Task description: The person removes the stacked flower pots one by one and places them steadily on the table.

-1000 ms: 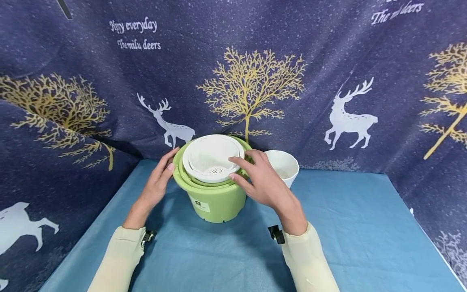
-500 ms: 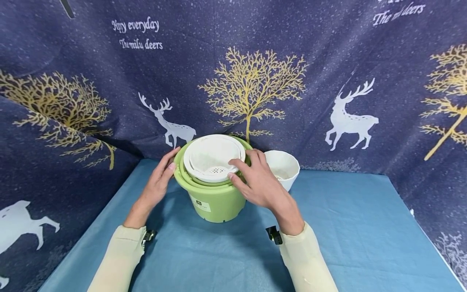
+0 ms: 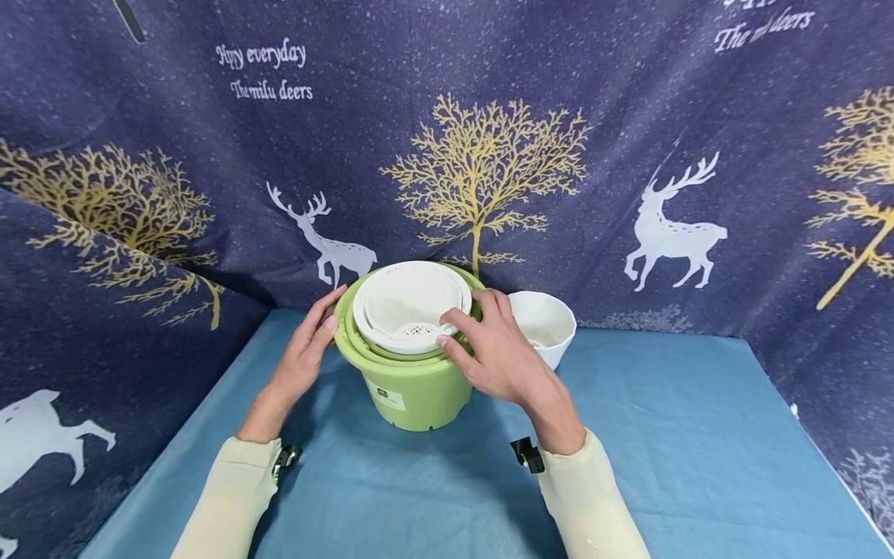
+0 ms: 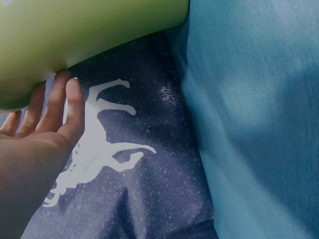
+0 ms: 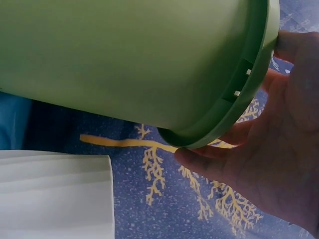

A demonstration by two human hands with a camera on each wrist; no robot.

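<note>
A large green flowerpot (image 3: 419, 396) stands upright on the blue tablecloth, a label on its front. Nested inside it are a smaller green pot and white flowerpots (image 3: 412, 299), the innermost with drainage holes in its base. My left hand (image 3: 302, 353) touches the outside of the big pot's rim on the left, fingers extended, as the left wrist view also shows. At the right side, my right hand (image 3: 499, 349) pinches the white rim between thumb and index finger. Its other fingers (image 5: 239, 132) lie along the green rim in the right wrist view.
Another white pot (image 3: 545, 322) stands just right of the stack, behind my right hand. A dark blue cloth (image 3: 559, 85) printed with deer and trees hangs close behind. The blue tablecloth (image 3: 670, 435) extends to the right and toward me.
My right wrist has shifted slightly left, and its thumb and index finger have moved a little at the white rim. The pots and my left hand keep their places.
</note>
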